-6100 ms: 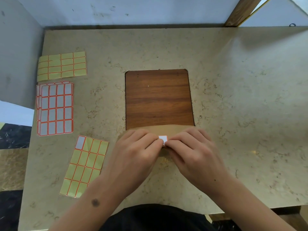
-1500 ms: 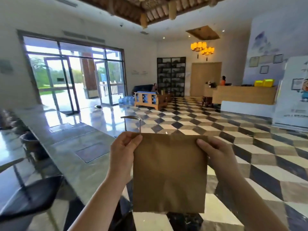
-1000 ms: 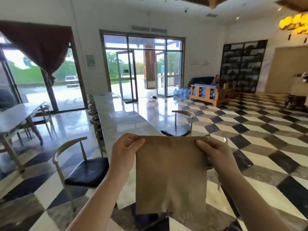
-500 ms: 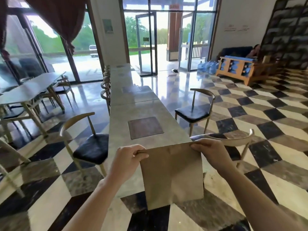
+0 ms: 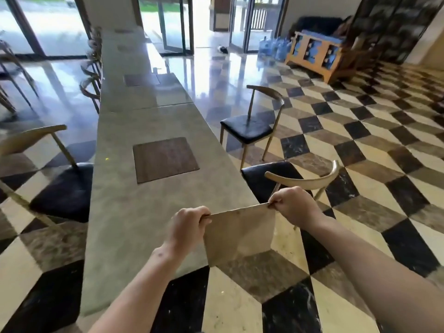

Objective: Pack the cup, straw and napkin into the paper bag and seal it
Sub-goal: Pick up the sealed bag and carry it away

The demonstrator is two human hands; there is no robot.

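Note:
A flat brown paper bag [image 5: 240, 233] hangs in the air in front of me, over the near right corner of a long stone table [image 5: 149, 200]. My left hand [image 5: 187, 225] pinches its top left corner and my right hand [image 5: 294, 205] pinches its top right corner. The bag's top edge is closed and pulled straight between my hands. Cup, straw and napkin are not visible.
The table runs away from me with a dark wooden inset [image 5: 165, 159]. Black-seated chairs stand at the right [image 5: 249, 127] [image 5: 302, 181] and at the left [image 5: 62, 188]. Checkered floor [image 5: 360, 176] spreads to the right; glass doors and a wooden bench lie far back.
I have left the sticker sheets and table top and stood up with the bag. My view has since tilted down toward the table, and the bag has sunk lower, both hands still pinching it.

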